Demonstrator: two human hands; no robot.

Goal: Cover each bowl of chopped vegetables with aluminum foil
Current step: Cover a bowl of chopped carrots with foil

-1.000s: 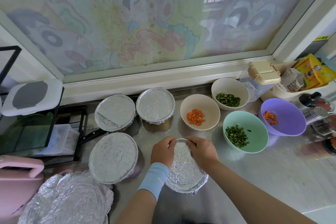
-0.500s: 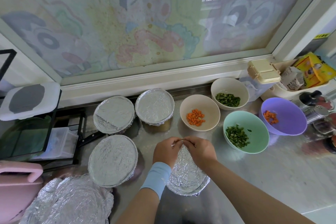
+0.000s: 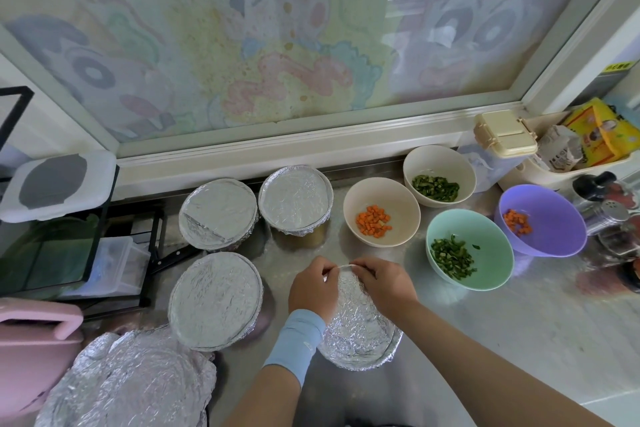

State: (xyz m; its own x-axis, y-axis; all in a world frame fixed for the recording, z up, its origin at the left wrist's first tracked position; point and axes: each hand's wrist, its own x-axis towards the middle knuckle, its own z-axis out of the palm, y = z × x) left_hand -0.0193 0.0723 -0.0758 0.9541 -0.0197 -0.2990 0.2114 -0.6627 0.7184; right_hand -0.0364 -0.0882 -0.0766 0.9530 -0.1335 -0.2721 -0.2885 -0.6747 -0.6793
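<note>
Left hand (image 3: 313,291) and right hand (image 3: 384,284) both pinch the far edge of the crinkled silver aluminium foil sheet (image 3: 360,333); the sheet lies over a hidden bowl beneath the hands on the steel bench (image 3: 485,340). Judgement: fold that edge under the rim, then work outward along each side, pressing gently to avoid tears. Foil looks heavily wrinkled, its near skirt already tucked. Open mint-green plastic bowl of greens (image 3: 491,246) waits right of the right hand.
</note>
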